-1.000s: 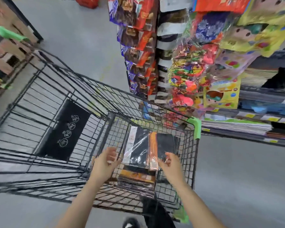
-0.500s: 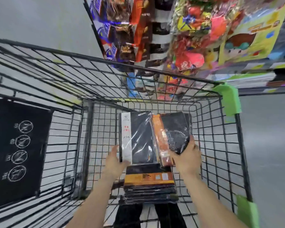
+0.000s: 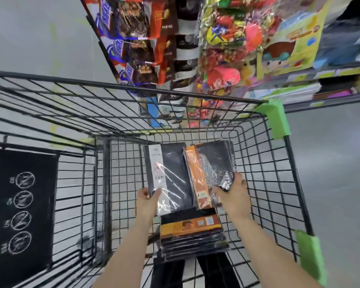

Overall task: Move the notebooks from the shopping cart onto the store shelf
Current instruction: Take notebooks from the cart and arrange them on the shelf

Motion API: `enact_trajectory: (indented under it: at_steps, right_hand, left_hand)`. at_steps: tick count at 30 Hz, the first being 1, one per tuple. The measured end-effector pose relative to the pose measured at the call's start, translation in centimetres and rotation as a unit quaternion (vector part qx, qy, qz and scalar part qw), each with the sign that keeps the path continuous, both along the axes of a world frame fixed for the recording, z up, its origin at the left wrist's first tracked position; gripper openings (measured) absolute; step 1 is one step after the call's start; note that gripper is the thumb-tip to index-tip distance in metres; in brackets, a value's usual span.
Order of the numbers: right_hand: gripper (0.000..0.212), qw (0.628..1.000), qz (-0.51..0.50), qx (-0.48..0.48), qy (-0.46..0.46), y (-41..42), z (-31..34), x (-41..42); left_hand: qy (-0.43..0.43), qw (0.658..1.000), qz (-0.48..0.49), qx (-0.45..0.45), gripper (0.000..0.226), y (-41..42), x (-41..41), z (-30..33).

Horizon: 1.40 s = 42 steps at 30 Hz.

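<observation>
Two shrink-wrapped notebook packs sit lifted inside the wire shopping cart (image 3: pixel 227 119), the left hand (image 3: pixel 147 199) gripping the white-banded black pack (image 3: pixel 170 175) and the right hand (image 3: pixel 234 194) clutching the orange-banded pack (image 3: pixel 210 167), above a stack of notebooks (image 3: pixel 192 235) on the cart floor.

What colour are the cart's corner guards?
Bright green corner guards on the black wire cart; clearest in the head view.
</observation>
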State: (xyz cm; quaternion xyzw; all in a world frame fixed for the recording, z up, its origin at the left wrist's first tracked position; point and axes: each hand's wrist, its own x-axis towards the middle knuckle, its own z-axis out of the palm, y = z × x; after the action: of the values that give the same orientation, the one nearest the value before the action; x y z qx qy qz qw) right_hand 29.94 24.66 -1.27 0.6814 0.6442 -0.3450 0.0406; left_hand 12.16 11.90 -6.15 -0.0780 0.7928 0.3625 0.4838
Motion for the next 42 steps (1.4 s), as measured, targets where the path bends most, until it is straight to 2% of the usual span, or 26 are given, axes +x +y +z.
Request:
enact_trajectory:
  at_steps: [3, 6, 9, 14, 19, 27, 30, 34, 36, 42]
  right_hand:
    - [0.056, 0.995, -0.001, -0.045, 0.086, -0.2, 1.8, 0.1]
    - [0.043, 0.992, 0.021, -0.059, 0.105, 0.0, 4.8, 0.5]
    - [0.038, 0.99, 0.031, -0.058, 0.126, 0.4, 8.7, 1.7]
    - [0.038, 0.99, -0.009, -0.035, 0.139, 2.0, 14.2, 4.6]
    - [0.033, 0.983, -0.029, -0.002, 0.182, 4.3, 17.9, 8.2]
    - [0.033, 0.974, -0.053, 0.008, 0.221, 12.2, 20.4, 20.9]
    - [0.032, 0.971, -0.053, -0.001, 0.234, 16.7, 19.9, 27.0]
    - [0.032, 0.966, -0.044, -0.02, 0.254, 21.7, 21.2, 34.5]
    - [0.035, 0.965, -0.051, -0.024, 0.257, 24.2, 21.3, 38.1]
    - [0.036, 0.962, -0.099, -0.013, 0.253, 31.9, 20.9, 45.1]
  left_hand:
    - [0.031, 0.997, -0.052, 0.041, 0.026, 0.4, -0.4, 2.2]
    - [0.072, 0.989, -0.104, 0.075, 0.029, 0.6, -1.7, 6.3]
    - [0.094, 0.981, -0.136, 0.103, 0.03, -0.4, -3.3, 10.6]
    - [0.139, 0.965, -0.161, 0.15, 0.061, -1.4, -4.4, 16.6]
    - [0.152, 0.95, -0.18, 0.207, 0.067, 2.0, -1.7, 22.1]
    - [0.167, 0.93, -0.172, 0.279, 0.06, 11.7, 10.9, 27.1]
    - [0.168, 0.933, -0.133, 0.29, 0.058, 15.1, 17.6, 28.2]
    - [0.163, 0.939, -0.097, 0.287, 0.056, 19.3, 24.9, 27.8]
    - [0.179, 0.941, -0.103, 0.267, 0.059, 21.3, 27.9, 27.6]
    - [0.166, 0.938, -0.122, 0.278, 0.058, 29.3, 33.6, 27.2]
